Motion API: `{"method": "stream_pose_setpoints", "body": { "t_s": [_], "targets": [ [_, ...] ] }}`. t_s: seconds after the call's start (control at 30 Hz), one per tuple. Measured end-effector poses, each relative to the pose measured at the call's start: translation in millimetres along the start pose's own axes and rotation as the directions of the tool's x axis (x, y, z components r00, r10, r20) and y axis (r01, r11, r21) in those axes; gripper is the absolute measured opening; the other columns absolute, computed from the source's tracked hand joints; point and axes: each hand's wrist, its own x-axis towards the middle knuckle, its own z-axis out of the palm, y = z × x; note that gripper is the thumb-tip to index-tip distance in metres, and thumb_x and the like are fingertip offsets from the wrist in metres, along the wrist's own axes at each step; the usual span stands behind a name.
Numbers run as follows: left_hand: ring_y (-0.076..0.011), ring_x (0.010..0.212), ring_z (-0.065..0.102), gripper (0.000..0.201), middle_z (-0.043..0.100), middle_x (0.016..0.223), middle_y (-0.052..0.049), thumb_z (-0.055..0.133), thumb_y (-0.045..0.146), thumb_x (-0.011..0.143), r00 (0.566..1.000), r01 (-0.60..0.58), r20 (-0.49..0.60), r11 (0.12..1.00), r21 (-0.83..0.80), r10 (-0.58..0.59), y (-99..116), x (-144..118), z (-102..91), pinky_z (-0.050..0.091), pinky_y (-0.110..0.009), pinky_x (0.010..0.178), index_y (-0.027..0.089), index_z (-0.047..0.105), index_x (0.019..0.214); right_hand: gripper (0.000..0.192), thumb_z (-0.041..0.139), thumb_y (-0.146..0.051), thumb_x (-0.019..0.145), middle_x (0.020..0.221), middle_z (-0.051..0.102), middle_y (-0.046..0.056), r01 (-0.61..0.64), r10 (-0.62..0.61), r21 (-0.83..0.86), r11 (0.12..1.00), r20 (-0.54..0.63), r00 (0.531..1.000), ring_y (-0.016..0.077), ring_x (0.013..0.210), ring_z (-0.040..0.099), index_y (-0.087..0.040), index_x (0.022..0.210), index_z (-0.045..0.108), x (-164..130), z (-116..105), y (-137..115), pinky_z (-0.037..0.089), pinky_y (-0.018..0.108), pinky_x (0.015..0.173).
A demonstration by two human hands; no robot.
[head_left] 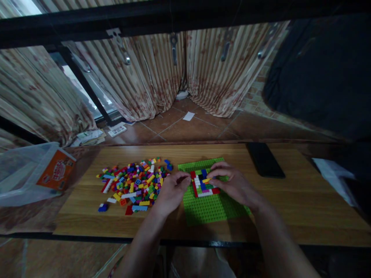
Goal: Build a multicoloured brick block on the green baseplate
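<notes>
Two bare forearms reach forward from the near edge of a wooden table (304, 200) toward a green baseplate (208, 210) lying flat near the table's middle. The left hand (171, 191) rests at the baseplate's left edge, its fingers curled together against a small patch of bricks (203, 184) built on the plate. The right hand (234, 184) lies over the baseplate's right half, thumb and forefinger pinched on a small yellow brick (206, 180) sitting on top of that patch. The patch shows red, white, blue and green rows. Left of the baseplate, a loose pile of mixed-colour bricks (135, 183) spreads across the tabletop, with a few strays nearer the front. Right of the baseplate and a little farther back lies a dark phone (265, 160), face up. Far left of the baseplate, off the table's end, sits a clear plastic bag (26, 177) holding an orange box (56, 170). Beyond the baseplate, past the table, striped curtains (162, 77) hang down to a tiled floor (191, 127).
</notes>
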Motion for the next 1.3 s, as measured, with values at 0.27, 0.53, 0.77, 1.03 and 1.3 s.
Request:
{"method": "stream_pose_setpoints", "body": {
  "t_s": [0.27, 0.53, 0.77, 1.03, 1.3],
  "targets": [
    [-0.0162, 0.078, 0.062, 0.021, 0.071, 0.085, -0.003, 0.055, 0.028, 0.084, 1.0, -0.016, -0.004, 0.996, 0.083, 0.017, 4.3, 0.3, 3.3, 0.046, -0.025, 0.07, 0.016, 0.07, 0.091, 0.006, 0.071, -0.029, 0.077, 0.118, 0.056, 0.004, -0.084, 0.083, -0.064, 0.994, -0.013, 0.996, 0.024, 0.113, 0.053, -0.029, 0.08, 0.076, 1.3, 13.4, -3.9, 0.038, 0.044, 0.098],
    [-0.0157, 0.075, 0.063, 0.02, 0.072, 0.084, -0.003, 0.055, 0.027, 0.083, 1.0, -0.008, -0.023, 0.996, 0.094, 0.01, 4.0, 0.3, 4.3, 0.046, -0.025, 0.069, 0.016, 0.07, 0.091, 0.004, 0.071, -0.024, 0.072, 0.116, 0.058, 0.005, -0.13, 0.13, 0.008, 0.991, -0.126, 0.983, 0.0244, 0.114, 0.054, -0.026, 0.073, 0.074, 2.8, 24.2, -0.7, 0.035, 0.044, 0.102],
    [-0.015, 0.073, 0.061, 0.02, 0.07, 0.085, -0.003, 0.055, 0.025, 0.084, 0.999, -0.042, -0.019, 0.994, 0.098, 0.044, 2.3, -1.4, 8.9, 0.046, -0.025, 0.067, 0.017, 0.068, 0.096, 0.012, 0.072, -0.027, 0.069, 0.104, 0.063, 0.003, -0.177, 0.188, 0.111, 0.978, -0.103, 0.977, 0.0212, 0.1, 0.058, -0.024, 0.081, 0.07, 5.4, 26.8, 2.0, 0.041, 0.038, 0.094],
    [-0.0147, 0.069, 0.06, 0.017, 0.067, 0.078, -0.001, 0.055, 0.026, 0.083, 0.999, -0.04, -0.024, 0.995, 0.093, 0.043, -3.3, 0.1, 13.9, 0.045, -0.025, 0.064, 0.018, 0.065, 0.095, 0.015, 0.07, -0.028, 0.065, 0.088, 0.065, 0.0, -0.216, 0.222, 0.065, 0.974, -0.123, 0.967, 0.0186, 0.082, 0.059, -0.023, 0.079, 0.066, 8.3, 29.0, 0.7, 0.044, 0.033, 0.077],
    [-0.0149, 0.072, 0.061, 0.019, 0.068, 0.081, -0.002, 0.054, 0.026, 0.084, 0.998, -0.045, -0.028, 0.993, 0.111, 0.049, -4.6, -0.7, 9.9, 0.045, -0.025, 0.067, 0.017, 0.066, 0.095, 0.013, 0.069, -0.03, 0.067, 0.092, 0.065, 0.002, -0.182, 0.19, 0.085, 0.98, -0.109, 0.976, 0.0206, 0.089, 0.06, -0.022, 0.077, 0.066, 7.0, 28.5, -0.7, 0.044, 0.036, 0.085]
  ]
}}
